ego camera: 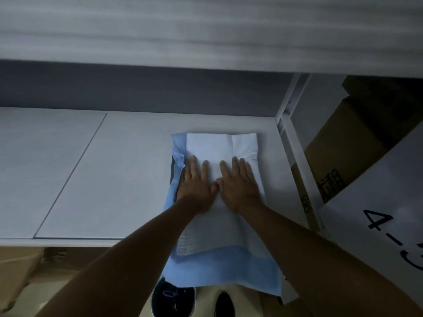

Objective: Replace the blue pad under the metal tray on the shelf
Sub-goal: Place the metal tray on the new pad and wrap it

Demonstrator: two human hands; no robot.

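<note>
A blue pad [219, 266] with a white quilted middle lies on the white shelf [114, 175], toward its right end. Its near blue edge hangs over the shelf's front edge, and its left edge is bunched up. My left hand [196, 186] and my right hand [240, 186] press flat on the pad's white middle, side by side with thumbs touching and fingers spread. Neither hand grips anything. No metal tray is in view.
A white upright post [295, 156] bounds the shelf on the right. Beyond it stand brown cardboard boxes [343, 143] and a white board [389, 225] marked "4-". An upper shelf [206, 35] overhangs. Below are a dark bin [171, 298] and more cardboard [18, 275].
</note>
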